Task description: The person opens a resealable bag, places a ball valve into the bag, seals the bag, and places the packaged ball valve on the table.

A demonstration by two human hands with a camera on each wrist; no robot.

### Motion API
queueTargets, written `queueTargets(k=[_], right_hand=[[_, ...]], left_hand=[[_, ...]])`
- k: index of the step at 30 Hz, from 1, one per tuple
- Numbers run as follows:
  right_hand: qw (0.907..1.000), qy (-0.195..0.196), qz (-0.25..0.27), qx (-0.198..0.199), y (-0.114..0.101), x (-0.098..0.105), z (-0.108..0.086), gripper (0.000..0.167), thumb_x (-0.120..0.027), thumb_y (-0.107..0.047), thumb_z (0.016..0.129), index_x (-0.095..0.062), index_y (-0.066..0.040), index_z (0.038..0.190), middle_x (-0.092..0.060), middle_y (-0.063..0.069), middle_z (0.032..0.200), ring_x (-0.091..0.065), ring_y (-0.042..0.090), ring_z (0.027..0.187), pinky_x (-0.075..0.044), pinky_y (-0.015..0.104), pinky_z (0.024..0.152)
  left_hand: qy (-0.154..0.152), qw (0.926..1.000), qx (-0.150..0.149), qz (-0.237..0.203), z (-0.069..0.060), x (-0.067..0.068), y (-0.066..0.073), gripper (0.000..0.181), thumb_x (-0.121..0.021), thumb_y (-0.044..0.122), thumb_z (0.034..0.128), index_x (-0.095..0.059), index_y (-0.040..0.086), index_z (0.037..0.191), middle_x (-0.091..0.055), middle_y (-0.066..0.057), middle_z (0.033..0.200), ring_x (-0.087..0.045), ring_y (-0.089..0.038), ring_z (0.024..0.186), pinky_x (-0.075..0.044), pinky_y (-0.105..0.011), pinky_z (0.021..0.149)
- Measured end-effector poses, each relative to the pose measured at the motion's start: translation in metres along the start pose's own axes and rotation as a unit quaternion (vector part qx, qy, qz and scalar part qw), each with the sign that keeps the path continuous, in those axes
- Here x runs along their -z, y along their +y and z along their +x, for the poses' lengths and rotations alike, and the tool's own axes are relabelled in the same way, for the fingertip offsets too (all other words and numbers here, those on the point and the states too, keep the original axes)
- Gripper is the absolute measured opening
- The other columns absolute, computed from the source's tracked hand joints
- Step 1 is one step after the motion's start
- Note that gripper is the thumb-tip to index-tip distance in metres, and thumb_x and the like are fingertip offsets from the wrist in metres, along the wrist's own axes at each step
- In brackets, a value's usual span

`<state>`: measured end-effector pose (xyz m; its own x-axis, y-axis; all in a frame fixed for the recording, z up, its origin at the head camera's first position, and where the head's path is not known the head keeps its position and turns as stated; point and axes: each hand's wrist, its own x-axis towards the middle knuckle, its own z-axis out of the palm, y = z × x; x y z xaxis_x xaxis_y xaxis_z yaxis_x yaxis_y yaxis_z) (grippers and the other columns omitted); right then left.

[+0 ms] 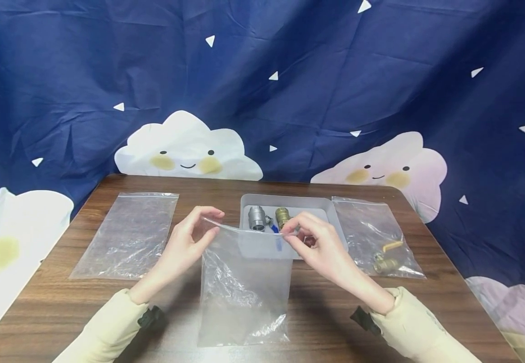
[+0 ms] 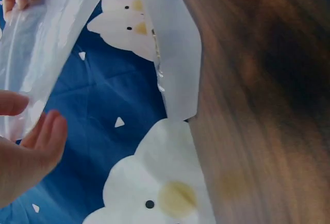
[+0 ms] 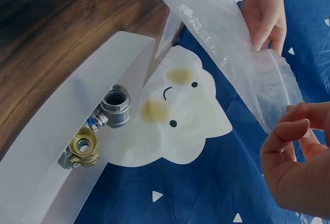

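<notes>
Clear zip bag (image 1: 244,297), one: hung by its upper edge above the near tabletop (image 1: 31,312), in front of the person, long axis running from the raised edge down toward the body; whether its mouth is parted cannot be told. Left hand (image 1: 194,237): thumb and fingers narrowed about the left end of that edge. Right hand (image 1: 318,242): thumb and fingertips pinching the right end, slightly lower. White tray (image 1: 309,204), one: on the tabletop just beyond the raised edge, long axis left to right, its near left part seen through the film; the right hand is the nearer, over its near side. Silver valve (image 1: 257,218), one, in the tray's left part: beyond the edge, between the two hands, axis running roughly front to back, open end toward the person. Blue handle (image 1: 274,228), one: beside it, partly behind the film. Brass valve (image 1: 282,216), one: right of the silver, close to the right fingertips, partly covered by them. Flat bag (image 1: 130,237), one: at left, nothing visible inside. Filled bag (image 1: 362,222), one: right of the tray, containing a yellow-handled brass valve (image 1: 386,263). Backdrop (image 1: 289,40): dark blue, with clouds.
</notes>
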<state>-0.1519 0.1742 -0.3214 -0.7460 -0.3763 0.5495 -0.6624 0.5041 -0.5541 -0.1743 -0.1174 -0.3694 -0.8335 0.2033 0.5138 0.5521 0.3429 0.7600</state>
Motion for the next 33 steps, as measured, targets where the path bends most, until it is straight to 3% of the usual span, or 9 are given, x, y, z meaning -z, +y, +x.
queueTargets(k=[4,8,12,16,19,21,27,33], right_hand=[[1.0000,0.003,-0.001,-0.006,0.002,-0.001,-0.001,0.017,-0.072,-0.001,0.086,-0.069,-0.017,0.091,-0.068,-0.004,0.086,-0.052,0.002,0.066,-0.047,0.018,0.054],[0.9999,0.006,0.002,-0.009,0.004,-0.001,-0.001,0.019,-0.072,0.001,0.085,-0.070,-0.017,0.091,-0.068,-0.004,0.086,-0.052,0.002,0.066,-0.048,0.019,0.057],[0.9999,0.006,0.003,-0.013,0.004,-0.002,-0.002,0.019,-0.072,0.001,0.085,-0.070,-0.017,0.091,-0.068,-0.004,0.086,-0.052,0.002,0.067,-0.048,0.019,0.057],[0.9998,0.007,0.004,-0.018,0.004,-0.002,-0.002,0.019,-0.072,0.001,0.085,-0.070,-0.017,0.091,-0.068,-0.005,0.085,-0.051,0.003,0.066,-0.048,0.022,0.057],[0.9997,0.008,0.006,-0.020,0.004,-0.003,-0.002,0.018,-0.072,0.000,0.086,-0.069,-0.017,0.091,-0.067,-0.005,0.083,-0.050,0.003,0.066,-0.048,0.025,0.057],[0.9997,0.009,0.006,-0.020,0.004,-0.003,-0.002,0.017,-0.072,-0.001,0.086,-0.069,-0.017,0.091,-0.066,-0.005,0.082,-0.050,0.003,0.066,-0.048,0.025,0.057],[0.9997,0.011,0.004,-0.019,0.005,-0.004,-0.003,0.017,-0.072,-0.001,0.086,-0.069,-0.017,0.090,-0.066,-0.006,0.081,-0.049,0.002,0.065,-0.046,0.024,0.056],[0.9997,0.010,0.005,-0.022,0.004,-0.004,-0.003,0.016,-0.072,-0.001,0.086,-0.069,-0.017,0.090,-0.064,-0.006,0.079,-0.048,0.002,0.064,-0.045,0.023,0.054]], left_hand=[[0.021,0.9978,-0.047,0.043,0.004,-0.002,0.003,0.040,-0.072,-0.002,0.0851,-0.060,0.010,0.121,-0.072,-0.004,0.115,-0.067,-0.019,0.107,-0.052,-0.016,0.089],[0.028,0.9920,-0.104,0.066,0.006,-0.003,0.008,0.036,-0.074,-0.004,0.0821,-0.062,0.008,0.114,-0.072,-0.004,0.109,-0.067,-0.019,0.103,-0.050,-0.015,0.092],[0.026,0.9796,-0.174,0.097,0.008,-0.005,0.013,0.029,-0.073,-0.007,0.0803,-0.065,0.008,0.103,-0.072,-0.002,0.104,-0.066,-0.016,0.099,-0.049,-0.018,0.094],[0.019,0.9618,-0.247,0.116,0.011,-0.008,0.017,0.026,-0.072,-0.012,0.0771,-0.065,0.008,0.093,-0.072,-0.002,0.101,-0.065,-0.017,0.098,-0.048,-0.031,0.094],[0.016,0.9496,-0.285,0.130,0.013,-0.011,0.018,0.028,-0.073,-0.012,0.0738,-0.066,0.009,0.091,-0.072,-0.002,0.100,-0.065,-0.018,0.097,-0.047,-0.038,0.093],[0.011,0.9472,-0.290,0.136,0.013,-0.012,0.020,0.028,-0.074,-0.011,0.0741,-0.068,0.009,0.092,-0.072,-0.002,0.100,-0.065,-0.018,0.097,-0.048,-0.039,0.094],[-0.001,0.9535,-0.264,0.145,0.012,-0.011,0.023,0.026,-0.074,-0.003,0.0796,-0.069,0.011,0.100,-0.072,0.000,0.101,-0.065,-0.017,0.099,-0.047,-0.036,0.097],[-0.002,0.9526,-0.262,0.154,0.012,-0.011,0.024,0.023,-0.075,-0.002,0.0804,-0.069,0.012,0.098,-0.072,0.001,0.098,-0.065,-0.016,0.097,-0.048,-0.035,0.094]])
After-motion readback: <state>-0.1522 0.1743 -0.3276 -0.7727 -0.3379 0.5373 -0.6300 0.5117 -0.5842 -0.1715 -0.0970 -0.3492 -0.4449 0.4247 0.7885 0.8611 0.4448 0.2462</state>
